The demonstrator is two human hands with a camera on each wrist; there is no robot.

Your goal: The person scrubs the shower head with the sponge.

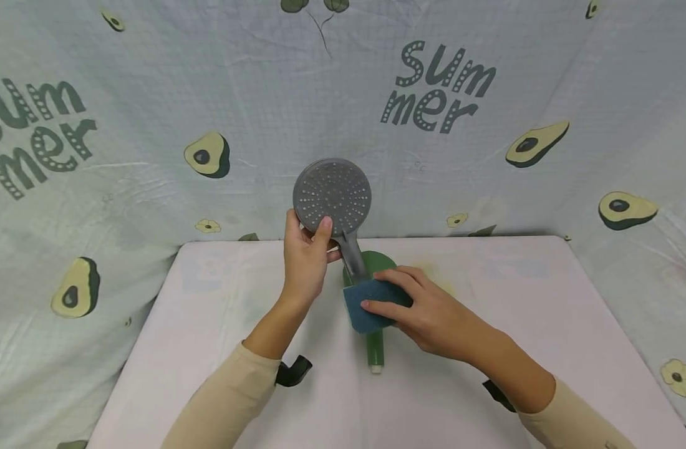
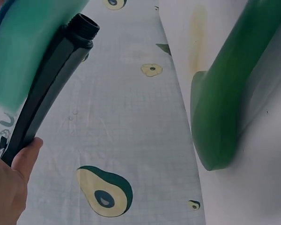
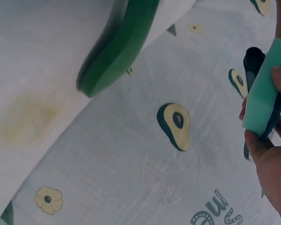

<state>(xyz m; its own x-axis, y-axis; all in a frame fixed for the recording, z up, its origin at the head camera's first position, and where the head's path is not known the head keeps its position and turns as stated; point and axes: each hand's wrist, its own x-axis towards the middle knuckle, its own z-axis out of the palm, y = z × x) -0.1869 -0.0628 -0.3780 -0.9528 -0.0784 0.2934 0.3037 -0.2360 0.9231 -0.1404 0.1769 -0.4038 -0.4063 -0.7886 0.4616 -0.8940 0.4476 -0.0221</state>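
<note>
My left hand [image 1: 305, 265] holds a grey shower head [image 1: 333, 190] by its neck, the thumb lying at the lower edge of the nozzle face. The nozzles face the head camera, and the handle slants down to the right. My right hand [image 1: 433, 312] grips a sponge [image 1: 371, 307] with a blue scouring side and green foam. In the head view the sponge covers the lower handle, blue side toward the camera. From the left wrist, the foam [image 2: 42, 51] lies along the handle, whose threaded end [image 2: 83, 29] sticks out bare.
Beneath the hands, a green shower head [image 1: 375, 350] lies on the white table [image 1: 219, 349], partly hidden by the sponge. Behind the table hangs a cloth [image 1: 264, 125] printed with avocados and lettering. A yellowish stain [image 3: 28, 119] marks the tabletop near the far edge.
</note>
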